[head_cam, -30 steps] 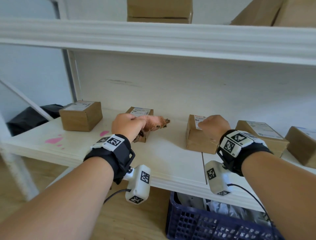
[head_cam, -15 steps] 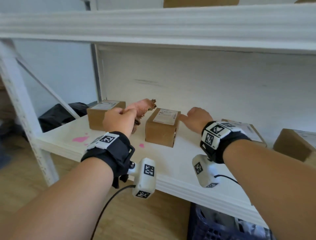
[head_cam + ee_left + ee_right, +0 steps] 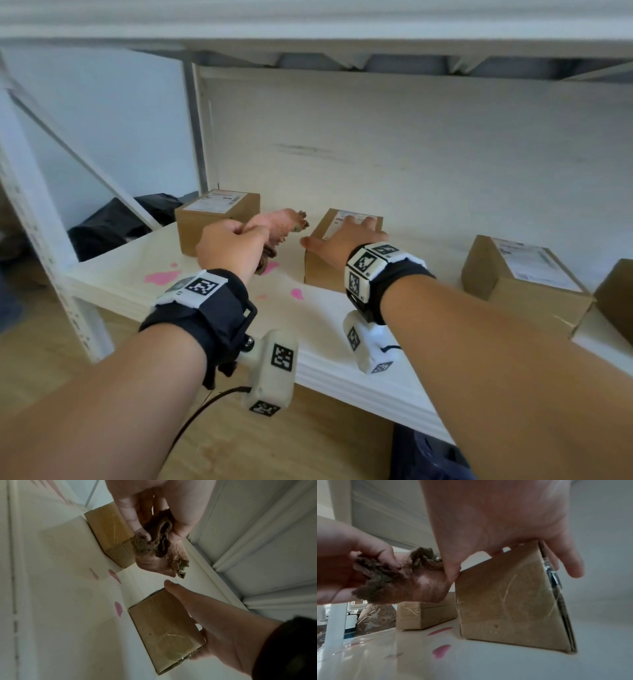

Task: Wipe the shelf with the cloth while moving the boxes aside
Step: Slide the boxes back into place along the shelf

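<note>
My left hand grips a bunched pinkish-brown cloth, lifted off the white shelf between two cardboard boxes. The left wrist view shows the cloth pinched between the fingers and thumb. My right hand lies on top of the middle box. In the right wrist view its thumb is at the box's left top edge, and its fingers hang over the right side. Pink stains mark the shelf in front of the left box.
Another labelled box stands to the right, with a further one at the frame edge. The upper shelf hangs low overhead. A white upright post stands left, and a dark crate sits below the shelf.
My right hand has moved from the box's right side onto its top. The left hand still holds the cloth raised. My view has dropped and come closer to the shelf.
</note>
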`<action>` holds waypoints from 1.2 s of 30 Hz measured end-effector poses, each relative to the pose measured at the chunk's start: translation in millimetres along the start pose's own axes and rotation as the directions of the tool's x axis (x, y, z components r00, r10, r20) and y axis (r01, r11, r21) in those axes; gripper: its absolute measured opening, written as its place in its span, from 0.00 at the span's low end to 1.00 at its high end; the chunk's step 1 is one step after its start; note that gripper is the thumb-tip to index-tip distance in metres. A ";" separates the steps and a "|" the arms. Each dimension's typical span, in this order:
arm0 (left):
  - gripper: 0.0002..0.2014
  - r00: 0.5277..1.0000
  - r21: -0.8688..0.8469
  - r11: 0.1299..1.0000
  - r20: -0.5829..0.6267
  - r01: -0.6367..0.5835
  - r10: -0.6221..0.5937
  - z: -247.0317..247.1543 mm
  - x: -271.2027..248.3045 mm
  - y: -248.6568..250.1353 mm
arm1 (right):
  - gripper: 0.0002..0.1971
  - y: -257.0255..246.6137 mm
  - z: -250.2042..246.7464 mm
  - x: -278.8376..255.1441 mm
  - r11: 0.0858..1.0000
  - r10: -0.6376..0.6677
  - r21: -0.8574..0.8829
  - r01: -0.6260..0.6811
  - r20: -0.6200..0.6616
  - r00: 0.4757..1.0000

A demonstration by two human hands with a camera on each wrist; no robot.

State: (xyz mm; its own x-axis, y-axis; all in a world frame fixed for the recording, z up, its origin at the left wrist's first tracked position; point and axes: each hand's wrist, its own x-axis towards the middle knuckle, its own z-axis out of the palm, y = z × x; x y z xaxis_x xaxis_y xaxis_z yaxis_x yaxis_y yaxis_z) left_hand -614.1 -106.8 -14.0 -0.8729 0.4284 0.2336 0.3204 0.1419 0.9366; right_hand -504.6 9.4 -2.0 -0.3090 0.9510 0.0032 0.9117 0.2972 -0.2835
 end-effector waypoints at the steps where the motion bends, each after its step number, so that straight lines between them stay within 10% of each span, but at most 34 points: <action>1: 0.10 1.000 0.004 1.000 0.001 -0.005 0.005 1.1 0.5 0.6 | 0.56 1.1 -0.6 0.0 1.000 -0.013 0.007 0.013 -0.008 1.000; 15: 0.10 0.993 -0.052 0.992 0.049 0.111 -0.108 -1.0 -18.2 15.3 | 0.42 61.2 -77.0 -38.4 0.976 -0.116 0.136 0.168 -0.322 0.939; 36: 0.05 0.974 -0.047 0.993 0.209 0.105 -0.093 38.6 -73.3 51.6 | 0.38 196.2 -122.6 -59.1 0.990 0.139 0.085 -0.112 -0.445 0.885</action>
State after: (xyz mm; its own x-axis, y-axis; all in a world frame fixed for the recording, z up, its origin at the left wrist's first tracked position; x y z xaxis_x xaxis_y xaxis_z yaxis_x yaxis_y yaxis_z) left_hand -519.4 -96.5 7.1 -0.8027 0.5901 0.0860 0.2095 0.1440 0.9672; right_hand -274.3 21.9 59.7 -0.0268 0.9204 0.3901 0.9142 0.1804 -0.3628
